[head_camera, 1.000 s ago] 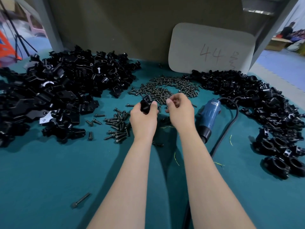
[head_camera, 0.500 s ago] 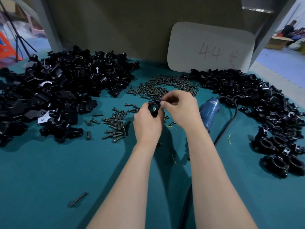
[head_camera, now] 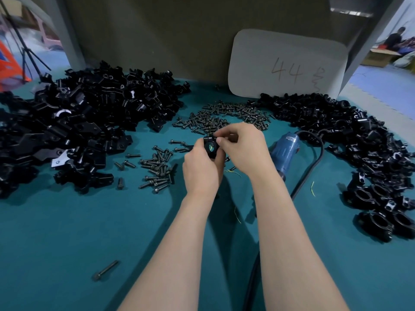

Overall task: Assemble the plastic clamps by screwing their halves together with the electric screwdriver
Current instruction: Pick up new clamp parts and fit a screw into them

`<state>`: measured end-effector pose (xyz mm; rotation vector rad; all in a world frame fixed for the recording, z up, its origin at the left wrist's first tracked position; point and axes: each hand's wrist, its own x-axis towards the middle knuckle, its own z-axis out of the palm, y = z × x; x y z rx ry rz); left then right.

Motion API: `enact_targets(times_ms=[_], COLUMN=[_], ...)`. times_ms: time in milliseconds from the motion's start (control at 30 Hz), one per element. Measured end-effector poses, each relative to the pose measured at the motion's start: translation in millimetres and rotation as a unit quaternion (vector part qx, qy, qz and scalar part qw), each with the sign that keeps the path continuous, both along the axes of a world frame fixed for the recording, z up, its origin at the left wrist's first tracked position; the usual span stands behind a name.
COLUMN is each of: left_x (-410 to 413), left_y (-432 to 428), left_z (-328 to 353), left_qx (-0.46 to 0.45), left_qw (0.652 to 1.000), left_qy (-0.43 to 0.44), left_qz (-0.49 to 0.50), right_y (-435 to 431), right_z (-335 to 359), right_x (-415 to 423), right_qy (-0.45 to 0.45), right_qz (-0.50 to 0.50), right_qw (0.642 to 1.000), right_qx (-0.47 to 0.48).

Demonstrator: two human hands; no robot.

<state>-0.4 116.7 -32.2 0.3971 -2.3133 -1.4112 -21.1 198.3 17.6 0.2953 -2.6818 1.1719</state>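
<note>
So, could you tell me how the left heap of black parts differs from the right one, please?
The left heap is loose open halves, a few showing pale faces; the right heap holds closed clamps, round bores plain at its near end. The left heap is a broad mound; the right heap runs as a long band from the card toward the near edge. Both are black, on the teal table.

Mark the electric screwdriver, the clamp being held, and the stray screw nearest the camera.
electric screwdriver (head_camera: 285, 151), head view, on its blue body.
held clamp (head_camera: 212, 155), head view, on its black lower rim.
stray screw (head_camera: 105, 270), head view, mid-shank.
</note>
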Motion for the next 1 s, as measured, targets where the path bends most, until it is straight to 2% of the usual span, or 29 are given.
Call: enact_targets(times_ms=[333, 500, 800, 900, 967, 1000], left_x=[3, 2, 1, 2, -1, -2], left_y=[-2, -5, -6, -6, -8, -11], left_z=[2, 2, -1, 3, 7, 10], left_qx=[-0.006, -0.003, -0.024, 0.064, 0.214, 0.320], left_qw=[1.000, 0.999, 0.999, 0.998, 0.977, 0.947], left_qy=[0.018, 0.021, 0.017, 0.020, 0.025, 0.036], left_qz=[0.002, 0.025, 0.028, 0.012, 0.002, -0.006], right_y=[-14, -16, -16, -12, -2, 4], right_z=[-11, -12, -17, -17, -19, -21], right_x=[1, -1, 1, 1, -1, -2], right_qy=[-0.009, -0.026, 0.010, 0.018, 0.010, -0.004], right_qz=[-0.033, -0.021, -0.024, -0.027, -0.044, -0.055], right_qw=[0.999, 0.996, 0.999, 0.998, 0.998, 0.998], right_qx=[-0.033, -0.082, -0.021, -0.062, -0.051, -0.019])
